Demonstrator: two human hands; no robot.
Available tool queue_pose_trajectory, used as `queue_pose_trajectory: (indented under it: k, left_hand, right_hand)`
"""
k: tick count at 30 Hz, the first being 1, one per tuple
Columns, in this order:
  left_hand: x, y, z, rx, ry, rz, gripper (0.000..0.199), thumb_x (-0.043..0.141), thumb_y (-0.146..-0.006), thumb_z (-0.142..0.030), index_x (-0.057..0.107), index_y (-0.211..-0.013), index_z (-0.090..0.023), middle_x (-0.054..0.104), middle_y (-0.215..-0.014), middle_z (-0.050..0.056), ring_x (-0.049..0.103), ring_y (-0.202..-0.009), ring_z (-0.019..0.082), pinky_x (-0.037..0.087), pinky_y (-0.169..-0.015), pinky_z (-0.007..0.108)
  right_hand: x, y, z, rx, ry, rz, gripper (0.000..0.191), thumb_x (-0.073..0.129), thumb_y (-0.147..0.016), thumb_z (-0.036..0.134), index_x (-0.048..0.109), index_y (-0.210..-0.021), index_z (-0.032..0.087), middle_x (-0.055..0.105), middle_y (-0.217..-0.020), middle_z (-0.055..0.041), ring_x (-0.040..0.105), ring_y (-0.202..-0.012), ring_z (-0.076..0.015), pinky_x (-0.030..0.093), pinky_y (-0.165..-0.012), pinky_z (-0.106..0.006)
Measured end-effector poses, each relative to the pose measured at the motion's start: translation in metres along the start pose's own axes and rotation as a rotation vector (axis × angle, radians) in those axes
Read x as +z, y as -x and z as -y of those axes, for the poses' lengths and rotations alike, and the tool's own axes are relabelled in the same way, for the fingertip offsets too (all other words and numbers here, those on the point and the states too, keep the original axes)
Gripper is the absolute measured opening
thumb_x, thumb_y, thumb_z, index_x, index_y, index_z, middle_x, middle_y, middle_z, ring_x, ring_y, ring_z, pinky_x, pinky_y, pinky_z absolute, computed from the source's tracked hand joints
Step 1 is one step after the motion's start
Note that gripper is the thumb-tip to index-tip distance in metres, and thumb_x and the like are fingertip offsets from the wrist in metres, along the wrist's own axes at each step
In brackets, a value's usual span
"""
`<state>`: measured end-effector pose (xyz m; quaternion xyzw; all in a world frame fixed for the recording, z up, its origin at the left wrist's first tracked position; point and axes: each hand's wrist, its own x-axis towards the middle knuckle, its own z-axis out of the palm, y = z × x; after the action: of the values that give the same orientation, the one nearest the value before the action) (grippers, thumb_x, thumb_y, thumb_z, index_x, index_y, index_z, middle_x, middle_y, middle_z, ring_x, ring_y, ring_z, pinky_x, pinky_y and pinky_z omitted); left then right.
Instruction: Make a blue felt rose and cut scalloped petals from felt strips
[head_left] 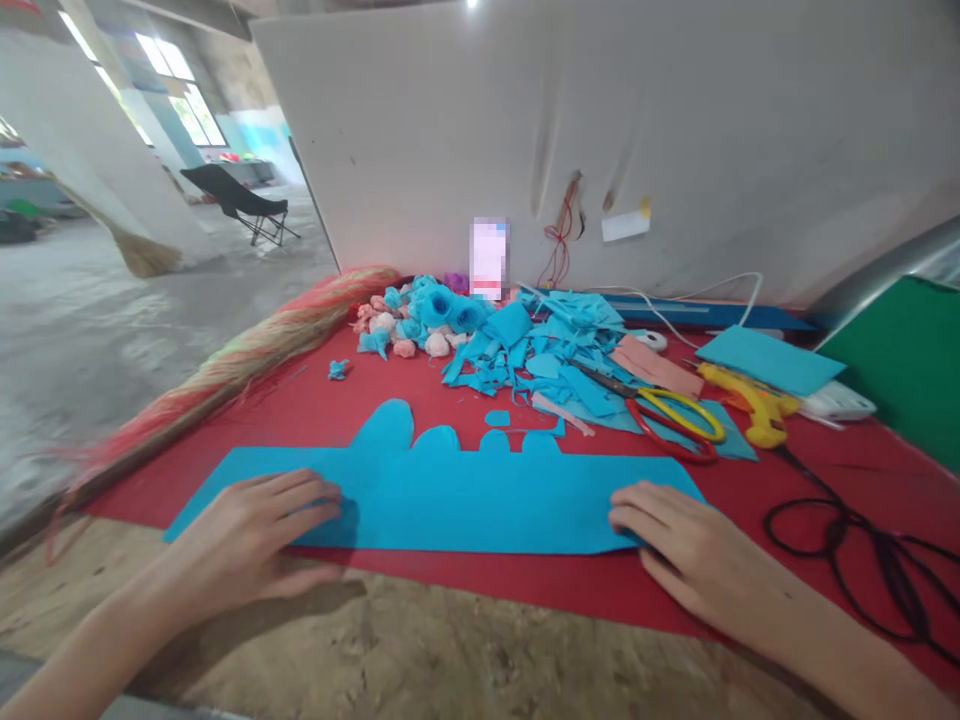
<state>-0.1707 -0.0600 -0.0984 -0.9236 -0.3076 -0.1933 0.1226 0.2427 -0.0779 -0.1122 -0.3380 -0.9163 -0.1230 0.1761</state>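
Observation:
A long strip of blue crepe paper [480, 505] lies across the red table covering in front of me. My left hand [270, 525] rests on its left part, fingers stretched over the paper and thumb apart near the front edge. At the right end my right hand [679, 535] lies with bent fingers on the paper, its thumb close to the front edge, which looks slightly raised there. Just behind the strip's far edge are several rounded blue petal-shaped pieces [386, 428], partly covered by it.
Scissors [667, 410] with red and yellow handles lie beside blue paper scraps [555, 340]. To the right are a yellow glue gun [757, 405] and its black cord [840, 530]. Blue and pink paper flowers [420, 315] are heaped at the back, near a blurred phone [489, 258].

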Motion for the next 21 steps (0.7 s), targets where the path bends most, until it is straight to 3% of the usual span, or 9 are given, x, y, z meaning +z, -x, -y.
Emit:
queue_pose_trajectory:
  k: [3, 6, 9, 12, 17, 21]
  left_hand:
    - [-0.002, -0.013, -0.004, 0.023, 0.048, 0.044, 0.016, 0.048, -0.086, -0.032, 0.059, -0.089, -0.021, 0.066, -0.088, 0.002, 0.061, -0.08, 0.016, 0.048, -0.068, 0.026]
    - [0.002, -0.045, -0.016, 0.026, 0.073, 0.053, 0.017, 0.042, -0.089, -0.021, 0.059, -0.088, -0.02, 0.066, -0.088, 0.002, 0.06, -0.079, 0.014, 0.047, -0.072, 0.026]
    - [0.016, -0.078, -0.036, 0.08, 0.068, 0.229, 0.021, 0.039, -0.09, -0.018, 0.059, -0.099, -0.018, 0.065, -0.1, 0.004, 0.059, -0.088, 0.018, 0.048, -0.076, 0.03]
    - [0.033, -0.098, -0.053, 0.067, 0.026, 0.281, 0.026, 0.043, -0.089, -0.02, 0.053, -0.113, -0.016, 0.059, -0.117, 0.006, 0.054, -0.103, 0.022, 0.045, -0.088, 0.037]
    - [0.047, -0.103, -0.063, 0.022, 0.028, 0.313, 0.031, 0.043, -0.089, -0.022, 0.048, -0.119, -0.015, 0.056, -0.122, 0.007, 0.054, -0.106, 0.023, 0.044, -0.09, 0.039]
    - [0.047, -0.101, -0.064, 0.028, 0.066, 0.31, 0.029, 0.042, -0.088, -0.015, 0.05, -0.116, -0.016, 0.06, -0.116, 0.007, 0.056, -0.103, 0.022, 0.046, -0.088, 0.038]
  right_hand:
    - [0.0, 0.0, 0.003, 0.074, -0.107, 0.116, 0.013, 0.046, -0.081, 0.017, 0.055, -0.089, 0.021, 0.062, -0.093, -0.004, 0.059, -0.085, -0.0202, 0.048, -0.074, -0.036]
    - [-0.006, -0.005, 0.004, 0.116, -0.151, 0.177, 0.009, 0.051, -0.083, 0.025, 0.057, -0.087, 0.021, 0.062, -0.094, -0.0048, 0.059, -0.086, -0.0209, 0.05, -0.073, -0.036]
    - [-0.008, -0.009, 0.005, 0.126, -0.168, 0.195, 0.015, 0.046, -0.086, 0.027, 0.059, -0.085, 0.02, 0.062, -0.09, -0.005, 0.06, -0.083, -0.0195, 0.052, -0.071, -0.033]
    - [-0.005, -0.012, 0.002, 0.136, -0.16, 0.183, 0.02, 0.041, -0.088, 0.025, 0.06, -0.089, 0.02, 0.063, -0.095, -0.0055, 0.06, -0.088, -0.0195, 0.052, -0.074, -0.034]
    - [0.012, -0.011, -0.008, 0.192, -0.022, 0.062, 0.032, 0.041, -0.088, 0.025, 0.054, -0.114, 0.013, 0.059, -0.115, -0.0114, 0.055, -0.105, -0.0245, 0.051, -0.084, -0.044]
    - [0.022, -0.009, -0.01, 0.24, -0.06, 0.018, 0.03, 0.043, -0.087, 0.026, 0.056, -0.112, 0.016, 0.062, -0.111, -0.009, 0.058, -0.101, -0.0225, 0.052, -0.083, -0.04]
